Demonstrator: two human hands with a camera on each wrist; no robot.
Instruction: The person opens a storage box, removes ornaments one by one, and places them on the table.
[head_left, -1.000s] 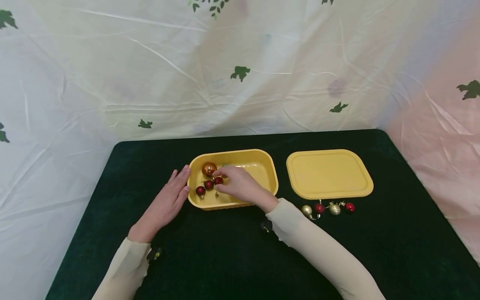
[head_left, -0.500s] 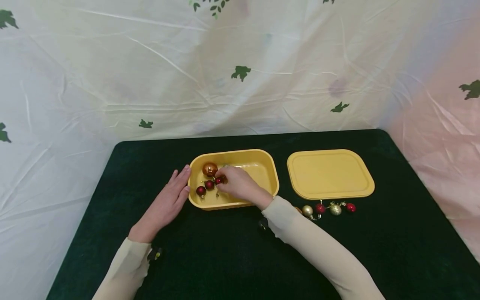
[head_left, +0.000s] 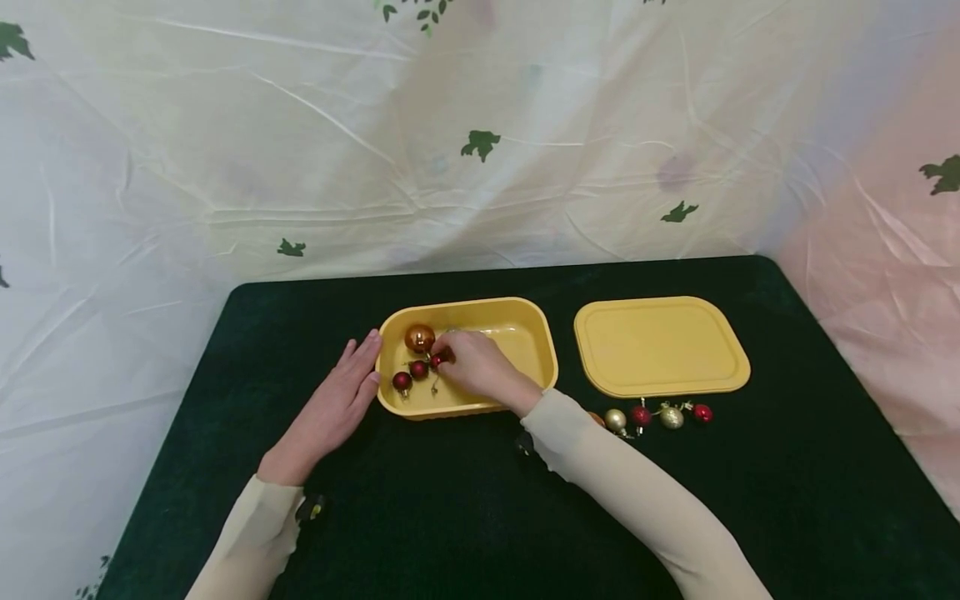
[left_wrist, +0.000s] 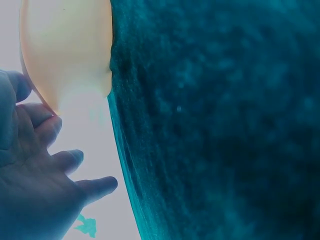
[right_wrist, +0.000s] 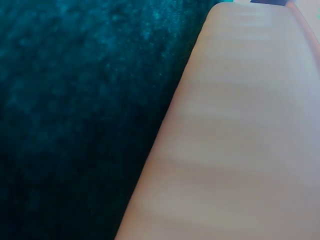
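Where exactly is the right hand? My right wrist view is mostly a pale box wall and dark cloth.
Observer: The right hand is reaching into the yellow box, fingers at a small red bauble; I can't tell whether they grip it.
Operator: And the left hand?
Observer: The left hand touches the box's left end.
Operator: Is there a lid anywhere?
Observer: Yes, the yellow lid lies on the dark green cloth, right of the box and apart from it.
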